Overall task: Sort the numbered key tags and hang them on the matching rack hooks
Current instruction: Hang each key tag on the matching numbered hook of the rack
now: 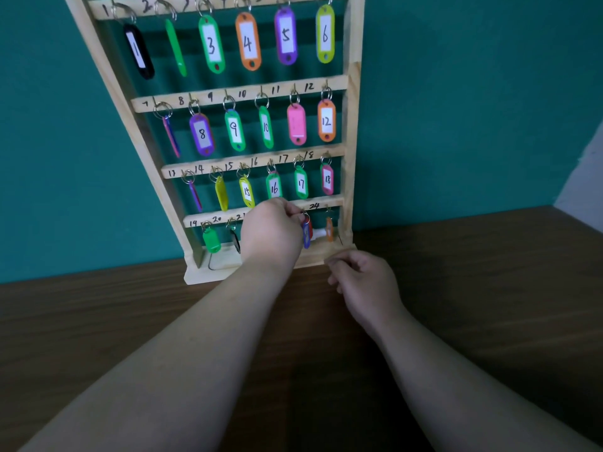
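Note:
A wooden key rack (pixel 354 132) stands on the table against the teal wall, with four numbered rails of hooks. Coloured tags hang on most hooks, among them 3 (pixel 211 44), 12 (pixel 326 120) and 17 (pixel 301 182). My left hand (pixel 272 231) is at the bottom rail and pinches the ring of a blue and red tag (pixel 306 232) at a hook there. It hides the hooks behind it. An orange tag (pixel 330 228) hangs at hook 24. My right hand (pixel 362 278) hovers by the rack's base corner, fingers loosely curled, holding nothing I can see.
The brown wooden table (pixel 473 288) stretches in front of the rack. A green tag (pixel 211 240) and a black tag (pixel 235 240) hang at the left of the bottom rail. A white object (pixel 318 234) lies behind the bottom tags.

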